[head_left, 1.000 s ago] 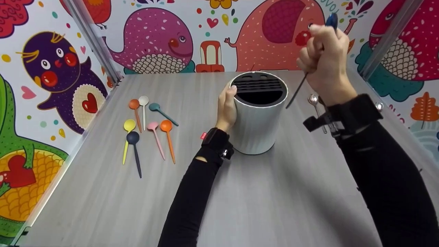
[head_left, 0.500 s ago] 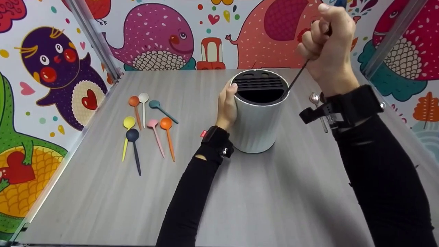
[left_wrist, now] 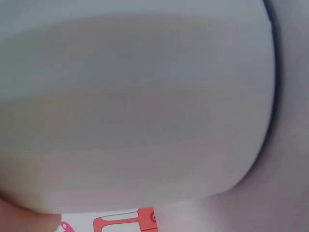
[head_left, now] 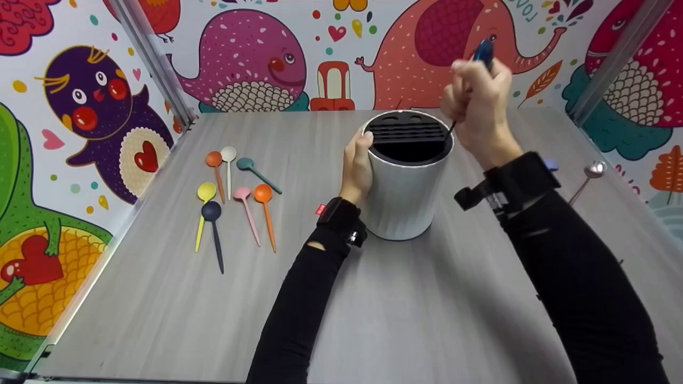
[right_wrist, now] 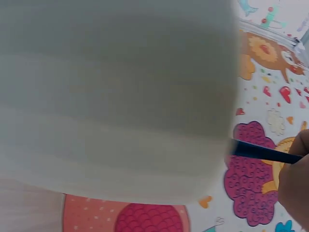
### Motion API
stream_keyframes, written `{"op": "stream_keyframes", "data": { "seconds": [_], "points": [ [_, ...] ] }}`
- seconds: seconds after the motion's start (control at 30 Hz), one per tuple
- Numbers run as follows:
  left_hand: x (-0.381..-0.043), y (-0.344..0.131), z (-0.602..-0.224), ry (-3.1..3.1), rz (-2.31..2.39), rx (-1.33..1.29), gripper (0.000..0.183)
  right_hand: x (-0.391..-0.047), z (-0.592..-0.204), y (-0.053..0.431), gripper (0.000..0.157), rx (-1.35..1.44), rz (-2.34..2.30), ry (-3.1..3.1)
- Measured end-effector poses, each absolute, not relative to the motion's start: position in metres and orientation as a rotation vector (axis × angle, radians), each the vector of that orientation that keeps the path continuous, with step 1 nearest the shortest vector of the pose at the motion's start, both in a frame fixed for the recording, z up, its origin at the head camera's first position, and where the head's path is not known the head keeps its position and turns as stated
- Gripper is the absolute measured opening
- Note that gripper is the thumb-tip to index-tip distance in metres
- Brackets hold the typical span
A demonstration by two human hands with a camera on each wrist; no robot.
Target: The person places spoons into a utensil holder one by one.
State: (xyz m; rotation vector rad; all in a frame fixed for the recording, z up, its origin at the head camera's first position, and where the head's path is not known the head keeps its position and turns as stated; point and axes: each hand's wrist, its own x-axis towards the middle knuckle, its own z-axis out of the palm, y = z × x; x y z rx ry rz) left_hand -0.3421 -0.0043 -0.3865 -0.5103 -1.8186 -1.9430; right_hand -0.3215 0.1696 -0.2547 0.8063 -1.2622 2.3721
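Observation:
A white cylindrical utensil holder (head_left: 404, 200) stands upright on the table, with a slotted black insert (head_left: 408, 129) and a wide dark opening at its front. Against its left side my left hand (head_left: 356, 166) grips the wall, the fingertips just below the rim. My right hand (head_left: 481, 109) is above the right rim and holds a dark blue spoon (head_left: 484, 52), bowl up. The handle's lower end slants into the opening at the right edge. In the right wrist view the dark spoon handle (right_wrist: 264, 151) runs from my fingers (right_wrist: 295, 191) to the holder's edge.
Several coloured spoons lie at the left, among them a yellow spoon (head_left: 206, 192), a navy spoon (head_left: 212, 212) and an orange spoon (head_left: 263, 193). At the far right are a metal spoon (head_left: 594, 170) and a purple piece (head_left: 551, 165), partly hidden by my right arm.
My right hand has moved left and brought the spoon from beside the holder to its opening, handle end now inside the rim. The left hand stays on the holder.

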Motion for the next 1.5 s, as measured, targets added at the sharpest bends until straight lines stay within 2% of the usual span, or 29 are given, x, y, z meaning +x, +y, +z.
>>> {"op": "stream_keyframes", "data": {
  "seconds": [0.23,0.43,0.67,0.83,1.07,1.13,1.3,1.5],
  "points": [
    [-0.341,-0.003,-0.388,-1.829,-1.935,-0.521,0.064,-0.321,-0.280,0.176,0.037,0.792,2.280,-1.544],
    [-0.343,-0.004,-0.388,-1.850,-1.909,-0.511,0.066,-0.319,-0.292,0.183,0.010,0.683,2.240,-1.679],
    [-0.343,-0.005,-0.388,-1.849,-1.906,-0.506,0.065,-0.323,-0.306,0.179,0.023,0.512,2.017,-1.708],
    [-0.342,-0.006,-0.390,-1.842,-1.906,-0.512,0.064,-0.324,-0.316,0.172,0.014,0.397,1.803,-1.834],
    [-0.343,-0.008,-0.389,-1.829,-1.917,-0.536,0.064,-0.325,-0.320,0.170,0.014,0.389,1.749,-1.812],
    [-0.344,-0.009,-0.389,-1.823,-1.917,-0.536,0.064,-0.325,-0.321,0.169,0.019,0.413,1.754,-1.808],
    [-0.345,-0.009,-0.389,-1.814,-1.918,-0.545,0.064,-0.323,-0.324,0.174,0.044,0.509,1.795,-1.782],
    [-0.346,-0.006,-0.390,-1.813,-1.920,-0.550,0.065,-0.322,-0.322,0.198,0.061,0.545,1.813,-1.739]
  ]
}}
